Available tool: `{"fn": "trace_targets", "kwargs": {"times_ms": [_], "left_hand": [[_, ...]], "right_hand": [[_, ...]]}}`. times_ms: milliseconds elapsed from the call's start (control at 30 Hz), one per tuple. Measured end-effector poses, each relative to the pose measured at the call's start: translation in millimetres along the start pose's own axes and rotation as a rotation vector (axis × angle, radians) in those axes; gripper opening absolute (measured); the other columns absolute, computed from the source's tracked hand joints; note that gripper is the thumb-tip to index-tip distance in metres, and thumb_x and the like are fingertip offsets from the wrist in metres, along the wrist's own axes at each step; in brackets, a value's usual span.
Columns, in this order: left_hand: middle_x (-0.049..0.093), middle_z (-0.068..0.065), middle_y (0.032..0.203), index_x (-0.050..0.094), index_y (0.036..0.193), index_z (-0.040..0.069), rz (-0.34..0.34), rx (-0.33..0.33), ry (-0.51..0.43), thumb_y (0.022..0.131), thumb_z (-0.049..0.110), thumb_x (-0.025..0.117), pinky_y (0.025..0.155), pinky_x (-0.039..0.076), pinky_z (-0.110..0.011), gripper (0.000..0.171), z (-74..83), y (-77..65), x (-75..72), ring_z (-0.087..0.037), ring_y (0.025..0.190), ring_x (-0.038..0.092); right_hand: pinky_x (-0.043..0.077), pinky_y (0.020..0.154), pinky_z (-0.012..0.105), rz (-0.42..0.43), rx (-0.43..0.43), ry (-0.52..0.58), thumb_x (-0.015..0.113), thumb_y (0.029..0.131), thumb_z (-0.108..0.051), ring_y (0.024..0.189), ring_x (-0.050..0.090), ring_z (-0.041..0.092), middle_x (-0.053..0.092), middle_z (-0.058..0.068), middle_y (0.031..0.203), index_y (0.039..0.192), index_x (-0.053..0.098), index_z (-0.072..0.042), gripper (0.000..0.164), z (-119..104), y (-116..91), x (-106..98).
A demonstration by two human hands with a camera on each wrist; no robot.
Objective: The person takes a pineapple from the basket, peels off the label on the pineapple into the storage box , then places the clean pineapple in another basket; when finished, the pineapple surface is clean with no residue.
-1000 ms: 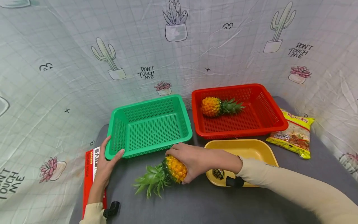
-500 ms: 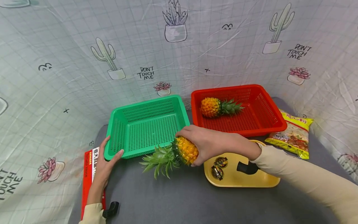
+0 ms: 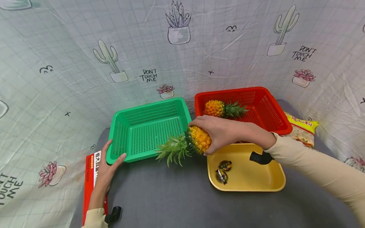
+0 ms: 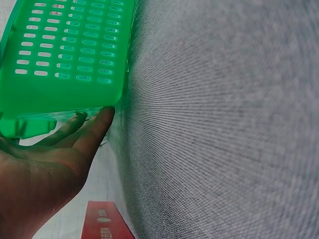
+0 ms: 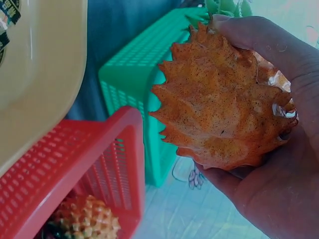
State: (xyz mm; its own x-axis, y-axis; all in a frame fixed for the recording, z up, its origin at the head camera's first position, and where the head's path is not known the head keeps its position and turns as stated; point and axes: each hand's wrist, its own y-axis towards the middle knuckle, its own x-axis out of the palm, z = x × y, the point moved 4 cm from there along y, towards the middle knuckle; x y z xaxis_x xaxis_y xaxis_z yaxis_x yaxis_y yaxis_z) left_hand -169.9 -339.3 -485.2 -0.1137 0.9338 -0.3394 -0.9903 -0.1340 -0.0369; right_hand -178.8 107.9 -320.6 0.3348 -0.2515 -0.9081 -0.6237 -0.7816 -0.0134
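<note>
A small pineapple with a green leafy crown is gripped round its body by my right hand. It hangs between the green basket and the yellow tray, crown towards the left. In the right wrist view, fingers and thumb wrap the spiky pineapple. My left hand rests against the near left corner of the green basket, thumb and fingers spread along its two sides. Seen from the left wrist, straight fingers touch the basket's outer wall. A second pineapple lies in the red basket.
A red tomato sauce box lies under the left forearm. To the right of the red basket is a yellow food packet, partly behind the right sleeve. Black round stickers show inside the tray. A patterned curtain rises behind the table.
My right hand has lifted the pineapple from in front of the green basket and carried it up and right, towards the red basket. The left hand has stayed at the green basket's corner.
</note>
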Motion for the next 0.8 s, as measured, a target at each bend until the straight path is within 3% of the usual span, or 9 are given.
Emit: {"fn": "trace_targets", "kwargs": {"times_ms": [333,633,800], "left_hand": [[0.013,-0.003,0.171,0.014,0.168,0.047,-0.008,0.000,-0.020,0.101,0.031,0.073,0.114,0.029,-0.058,0.091,0.4,-0.6,1.6,-0.029,0.150,0.017],[0.013,-0.003,0.171,0.015,0.167,0.049,-0.003,-0.005,-0.016,0.100,0.033,0.074,0.115,0.028,-0.060,0.091,1.8,-2.4,-0.8,-0.030,0.150,0.017],[0.014,-0.003,0.171,0.015,0.168,0.048,0.001,-0.006,-0.009,0.100,0.033,0.075,0.114,0.030,-0.058,0.092,1.0,-1.1,-0.7,-0.029,0.150,0.017]], "right_hand": [[0.051,0.100,0.045,0.044,0.020,0.010,0.097,0.072,-0.033,0.119,0.053,0.020,0.057,0.001,0.136,0.150,0.050,-0.007,0.094,20,-8,-20],[0.053,0.093,0.044,0.107,0.046,-0.001,0.096,0.072,-0.028,0.114,0.055,0.022,0.059,0.000,0.127,0.139,0.056,-0.008,0.081,45,-21,-33],[0.052,0.095,0.047,0.107,0.095,-0.021,0.098,0.071,-0.031,0.115,0.054,0.024,0.060,0.002,0.130,0.144,0.054,-0.007,0.088,61,-28,-39]]}}
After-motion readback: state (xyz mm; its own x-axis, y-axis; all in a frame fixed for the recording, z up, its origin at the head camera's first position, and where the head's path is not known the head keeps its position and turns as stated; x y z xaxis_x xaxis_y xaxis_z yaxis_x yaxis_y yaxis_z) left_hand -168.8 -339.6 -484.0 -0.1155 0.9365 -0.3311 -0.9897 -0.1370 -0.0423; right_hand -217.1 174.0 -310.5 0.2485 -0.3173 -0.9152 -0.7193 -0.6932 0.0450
